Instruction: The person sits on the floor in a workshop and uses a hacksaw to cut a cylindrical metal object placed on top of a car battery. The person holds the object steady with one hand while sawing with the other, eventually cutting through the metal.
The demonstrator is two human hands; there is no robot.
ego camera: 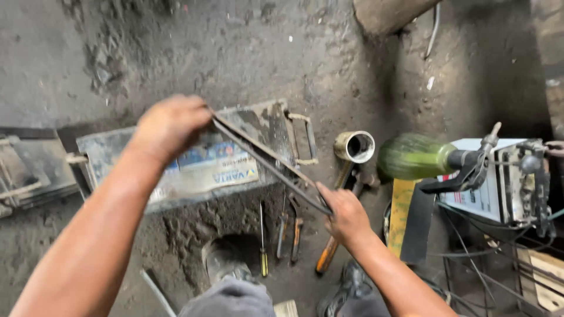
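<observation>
My left hand (170,124) grips the far end of a long dark metal strip (267,163), a thin flat bar that slants down to the right. My right hand (345,214) is closed on its near end. The strip lies across the top of a dirty old car battery (194,167) with a blue and white label and a rope handle. Both forearms reach in from the bottom of the head view, above a dirt floor.
A short metal pipe piece (355,146) stands right of the battery. A screwdriver (263,242), pliers (289,232) and an orange-handled tool (327,253) lie on the ground. A green bottle (414,157) and a machine with cables (505,182) are at right. My shoes (226,264) are below.
</observation>
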